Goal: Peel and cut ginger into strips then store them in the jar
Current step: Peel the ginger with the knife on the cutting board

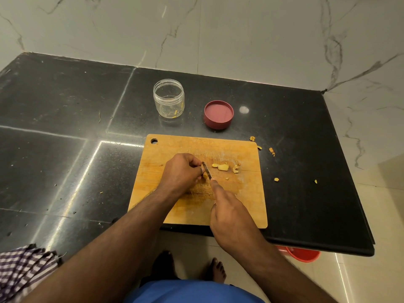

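On the wooden cutting board (175, 149) my left hand (181, 173) pinches a small yellow ginger piece (205, 176) with curled fingers. My right hand (229, 215) grips a knife (207, 169), its forefinger stretched along the blade's back, and the blade stands on the ginger right beside my left fingertips. More peeled ginger pieces (223, 167) lie just right of the blade. Behind the board stands the clear open jar (168, 98) with a few yellow strips at its bottom. Its maroon lid (218, 114) lies upturned to the jar's right.
Ginger peel scraps (272, 151) are scattered on the black counter (65, 127) right of the board. A checked cloth (24, 267) hangs at the counter's near left edge. Below the counter's right end sits an orange bucket (303, 254). Marble walls close the back and right.
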`<move>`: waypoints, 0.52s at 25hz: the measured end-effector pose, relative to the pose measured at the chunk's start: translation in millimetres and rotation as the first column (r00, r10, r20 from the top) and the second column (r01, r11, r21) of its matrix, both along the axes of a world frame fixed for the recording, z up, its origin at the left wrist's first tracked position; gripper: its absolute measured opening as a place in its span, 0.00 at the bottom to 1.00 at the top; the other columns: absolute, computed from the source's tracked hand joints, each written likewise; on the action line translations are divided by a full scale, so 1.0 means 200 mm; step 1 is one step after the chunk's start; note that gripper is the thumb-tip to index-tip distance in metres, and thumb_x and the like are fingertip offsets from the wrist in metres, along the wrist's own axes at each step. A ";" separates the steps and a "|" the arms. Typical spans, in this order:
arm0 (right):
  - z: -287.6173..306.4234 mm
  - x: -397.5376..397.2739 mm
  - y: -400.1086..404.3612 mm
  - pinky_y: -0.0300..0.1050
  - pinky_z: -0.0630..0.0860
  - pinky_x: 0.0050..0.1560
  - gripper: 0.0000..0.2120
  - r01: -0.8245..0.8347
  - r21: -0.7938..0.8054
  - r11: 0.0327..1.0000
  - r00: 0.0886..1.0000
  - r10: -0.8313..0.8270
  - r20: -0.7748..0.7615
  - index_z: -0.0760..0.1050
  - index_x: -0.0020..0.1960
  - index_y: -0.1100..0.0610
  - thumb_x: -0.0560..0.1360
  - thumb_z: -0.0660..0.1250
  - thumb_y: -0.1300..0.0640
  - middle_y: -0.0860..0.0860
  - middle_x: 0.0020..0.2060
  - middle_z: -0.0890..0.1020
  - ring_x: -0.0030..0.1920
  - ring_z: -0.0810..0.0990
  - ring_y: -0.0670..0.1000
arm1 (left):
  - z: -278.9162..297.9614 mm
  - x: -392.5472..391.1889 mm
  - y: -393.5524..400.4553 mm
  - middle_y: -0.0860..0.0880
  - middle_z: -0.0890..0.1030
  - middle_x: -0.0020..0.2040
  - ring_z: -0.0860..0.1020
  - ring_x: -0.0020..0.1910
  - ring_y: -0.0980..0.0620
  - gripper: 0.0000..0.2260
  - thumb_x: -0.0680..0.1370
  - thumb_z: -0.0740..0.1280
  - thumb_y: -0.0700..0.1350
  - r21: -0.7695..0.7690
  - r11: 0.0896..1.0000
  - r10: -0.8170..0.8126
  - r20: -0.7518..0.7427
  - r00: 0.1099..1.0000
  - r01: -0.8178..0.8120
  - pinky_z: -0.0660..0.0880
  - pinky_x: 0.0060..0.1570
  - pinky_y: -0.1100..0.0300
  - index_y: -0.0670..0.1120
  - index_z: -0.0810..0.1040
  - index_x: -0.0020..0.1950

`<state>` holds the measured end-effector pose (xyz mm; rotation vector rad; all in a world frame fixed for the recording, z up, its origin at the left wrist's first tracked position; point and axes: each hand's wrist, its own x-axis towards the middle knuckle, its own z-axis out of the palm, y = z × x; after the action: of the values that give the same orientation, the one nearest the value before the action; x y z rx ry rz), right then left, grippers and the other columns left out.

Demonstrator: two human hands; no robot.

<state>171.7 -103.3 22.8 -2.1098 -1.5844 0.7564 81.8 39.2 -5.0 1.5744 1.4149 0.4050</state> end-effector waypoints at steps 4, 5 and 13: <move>0.00 0.01 0.00 0.36 0.69 0.58 0.26 0.000 0.004 1.000 1.000 0.000 -0.012 0.52 0.78 0.48 0.82 0.53 0.57 0.48 0.66 0.71 0.58 0.71 0.44 | 0.00 0.00 0.00 0.48 0.84 0.35 0.80 0.31 0.56 0.01 0.77 0.73 0.42 0.007 1.000 0.001 -0.002 1.000 -0.001 0.81 0.38 0.55 0.48 0.82 0.46; 0.00 0.02 0.00 0.33 0.66 0.59 0.26 0.017 0.017 1.000 0.999 -0.016 -0.043 0.53 0.78 0.48 0.82 0.54 0.57 0.48 0.67 0.71 0.59 0.69 0.41 | -0.01 0.00 0.00 0.48 0.84 0.35 0.80 0.31 0.56 0.01 0.77 0.73 0.42 0.003 1.000 0.001 0.000 1.000 -0.001 0.81 0.38 0.56 0.48 0.82 0.46; 0.00 0.08 0.00 0.35 0.67 0.62 0.25 -0.004 0.010 1.000 0.998 0.005 -0.068 0.53 0.78 0.48 0.82 0.54 0.56 0.47 0.69 0.69 0.64 0.69 0.43 | -0.01 0.00 0.01 0.47 0.84 0.36 0.81 0.33 0.53 0.02 0.76 0.74 0.41 -0.029 1.000 -0.003 0.020 1.000 0.003 0.83 0.40 0.53 0.47 0.82 0.47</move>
<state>187.3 -102.6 22.8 -2.0515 -1.5546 0.8117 81.5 42.2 -6.1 1.5454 1.3973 0.3956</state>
